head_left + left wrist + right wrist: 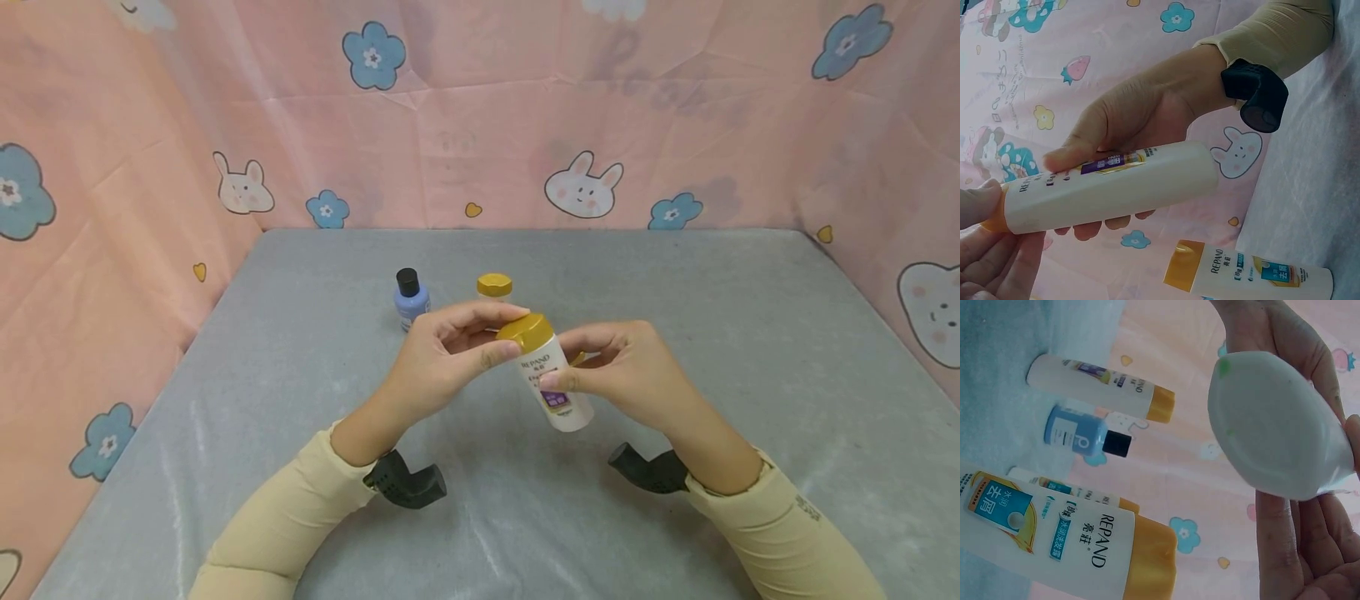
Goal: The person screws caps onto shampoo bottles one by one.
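Both hands hold a white shampoo bottle (557, 387) with a gold cap (534, 332) and a purple label, tilted, in the head view. The left hand (442, 354) pinches the cap, its thumb on the front and fingers over the top. The right hand (626, 375) grips the bottle's body, thumb across the label. In the left wrist view the white bottle (1116, 194) lies lengthwise between the left hand (997, 256) and the right hand (1141, 112). Its pale base (1279, 425) faces the right wrist camera.
A blue bottle (412, 307) with a black cap stands behind the left hand. Beside it is another gold-capped bottle (494, 286), partly hidden. The right wrist view shows a teal-labelled shampoo bottle (1072, 531) close by and a purple-labelled one (1097, 384). Grey cloth covers the table (262, 375).
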Tool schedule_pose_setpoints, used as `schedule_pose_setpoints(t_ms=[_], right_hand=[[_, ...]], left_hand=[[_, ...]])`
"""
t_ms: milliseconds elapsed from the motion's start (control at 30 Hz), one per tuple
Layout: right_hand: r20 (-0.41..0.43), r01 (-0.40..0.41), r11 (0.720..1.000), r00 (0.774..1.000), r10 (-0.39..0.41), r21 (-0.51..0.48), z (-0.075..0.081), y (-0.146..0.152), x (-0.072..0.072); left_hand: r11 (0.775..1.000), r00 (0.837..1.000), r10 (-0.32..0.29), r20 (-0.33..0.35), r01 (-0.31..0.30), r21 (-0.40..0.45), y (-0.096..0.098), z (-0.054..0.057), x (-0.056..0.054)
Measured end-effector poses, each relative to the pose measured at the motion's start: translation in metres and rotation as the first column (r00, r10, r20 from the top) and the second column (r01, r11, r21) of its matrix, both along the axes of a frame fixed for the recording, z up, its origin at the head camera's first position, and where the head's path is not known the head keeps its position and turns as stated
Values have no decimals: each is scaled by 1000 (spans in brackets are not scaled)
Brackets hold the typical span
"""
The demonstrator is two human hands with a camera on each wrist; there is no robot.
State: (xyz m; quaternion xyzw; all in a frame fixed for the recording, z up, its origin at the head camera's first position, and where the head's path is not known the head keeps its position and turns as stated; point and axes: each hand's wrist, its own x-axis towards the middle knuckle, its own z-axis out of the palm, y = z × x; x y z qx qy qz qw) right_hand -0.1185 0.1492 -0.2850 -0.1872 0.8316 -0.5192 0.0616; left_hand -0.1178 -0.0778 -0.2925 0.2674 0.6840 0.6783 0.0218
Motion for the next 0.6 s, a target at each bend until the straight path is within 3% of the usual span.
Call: schedule_pose_setpoints(t_ms=[467, 600], right_hand=[[23, -104, 992, 994, 106, -66, 0, 3, -1], [44, -118, 990, 992, 122, -82, 0, 3, -1]], left_hand=[[996, 997, -65, -47, 67, 55, -3, -2, 1], [995, 997, -71, -30, 73, 67, -3, -4, 0]])
